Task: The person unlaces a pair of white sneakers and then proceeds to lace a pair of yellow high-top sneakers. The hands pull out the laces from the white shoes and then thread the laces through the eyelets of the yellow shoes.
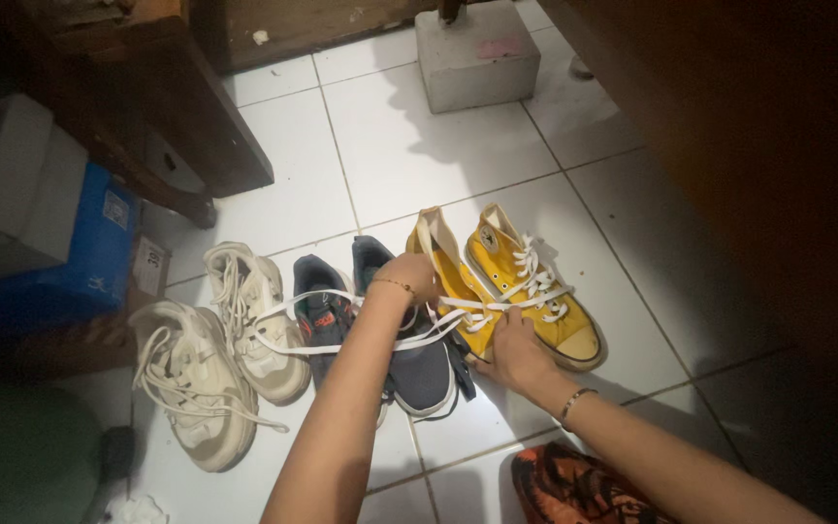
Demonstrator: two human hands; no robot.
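Observation:
Two yellow high-top sneakers (pixel 535 286) with white laces stand side by side on the white tiled floor (pixel 419 146). My left hand (pixel 407 279) grips the heel collar of the left yellow sneaker (pixel 443 267). My right hand (pixel 514 354) rests against that sneaker's front, fingers curled near the laces. A long white lace (pixel 293 340) loops out leftward across a pair of dark navy sneakers (pixel 419 374), which my left arm partly hides. Both wrists wear thin bracelets.
Two cream chunky sneakers (pixel 215 359) lie at the left. A blue shoe box (pixel 89 252) and a white box (pixel 21 175) are stacked far left under dark wooden furniture (pixel 177 107). A concrete block (pixel 477 58) sits at the back; dark wood (pixel 758 194) rises on the right.

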